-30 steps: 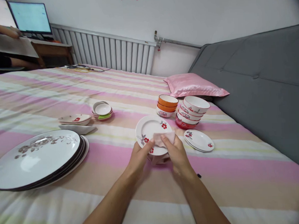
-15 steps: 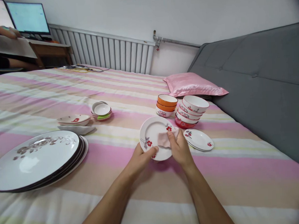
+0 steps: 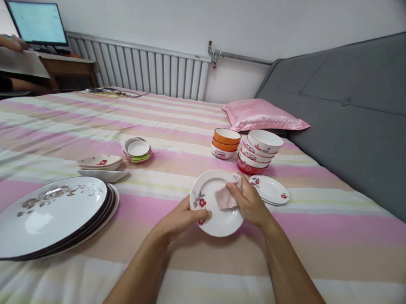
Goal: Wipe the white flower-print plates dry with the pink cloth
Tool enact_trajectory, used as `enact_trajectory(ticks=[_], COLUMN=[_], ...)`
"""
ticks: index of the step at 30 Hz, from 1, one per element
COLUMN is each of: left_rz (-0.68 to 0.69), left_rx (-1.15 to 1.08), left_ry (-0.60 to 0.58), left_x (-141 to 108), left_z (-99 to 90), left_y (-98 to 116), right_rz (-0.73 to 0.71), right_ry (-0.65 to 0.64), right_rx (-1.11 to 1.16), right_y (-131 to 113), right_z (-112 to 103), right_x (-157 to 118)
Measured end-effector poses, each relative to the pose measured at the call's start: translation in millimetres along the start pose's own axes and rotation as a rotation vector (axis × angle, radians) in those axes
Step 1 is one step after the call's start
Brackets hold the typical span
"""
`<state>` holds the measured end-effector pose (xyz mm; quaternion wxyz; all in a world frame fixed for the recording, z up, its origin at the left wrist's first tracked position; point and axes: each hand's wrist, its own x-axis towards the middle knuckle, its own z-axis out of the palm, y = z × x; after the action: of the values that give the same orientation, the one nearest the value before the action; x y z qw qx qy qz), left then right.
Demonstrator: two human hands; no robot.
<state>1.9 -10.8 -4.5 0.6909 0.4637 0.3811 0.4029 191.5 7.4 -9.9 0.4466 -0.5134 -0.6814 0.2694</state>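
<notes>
A small white plate (image 3: 216,220) with red flowers is held over the bed, its face tilted up. My left hand (image 3: 184,217) grips its left edge, thumb on the face. At the right edge, my right hand (image 3: 249,199) pinches a pale pink cloth (image 3: 225,198) against the plate. Just to the right, similar small plates (image 3: 270,190) lie stacked. Behind them stand a pile of white and red bowls (image 3: 264,141) and a pile of orange and white bowls (image 3: 226,141).
Large oval plates (image 3: 65,215) are stacked at the left, with small dishes (image 3: 100,163) and little bowls (image 3: 138,149) behind. A pink pillow (image 3: 262,114) lies by the grey headboard (image 3: 350,88). A person's arm (image 3: 0,40) shows at the far left.
The held plate has come slightly lower and nearer, and its face shows more fully. Both hands moved down a little with it, the right hand also slightly right.
</notes>
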Motion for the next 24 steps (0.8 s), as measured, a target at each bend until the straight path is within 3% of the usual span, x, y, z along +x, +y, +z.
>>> enact_trajectory(ticks=[7,10,13,16,19,24], left_rz=[-0.181,-0.283,-0.344,-0.293,-0.123,0.037], left_rx=[0.080,0.070,-0.010,-0.164,-0.302,-0.220], left_ry=[-0.162,-0.169,-0.146,-0.051,0.064,-0.034], left_x=[-2,-4,-2,3,9,14], left_z=[-11.3,-11.5,-8.2,-5.0,-3.9,5.6], left_y=[-2,-2,-3,-4,-4,-9], right_rz=[0.023,0.028,0.037,0.073,0.126,0.356], right_ry=[-0.282,-0.374,-0.385,-0.319,-0.143,0.293], right_rx=[0.025,0.054,0.097,0.187,0.294,0.465], right_y=[-11,-16,-17,-14,-6,13], right_z=[-9,-9,-7,-3,5,22], right_x=[-7,-8,-8,-7,-2,6])
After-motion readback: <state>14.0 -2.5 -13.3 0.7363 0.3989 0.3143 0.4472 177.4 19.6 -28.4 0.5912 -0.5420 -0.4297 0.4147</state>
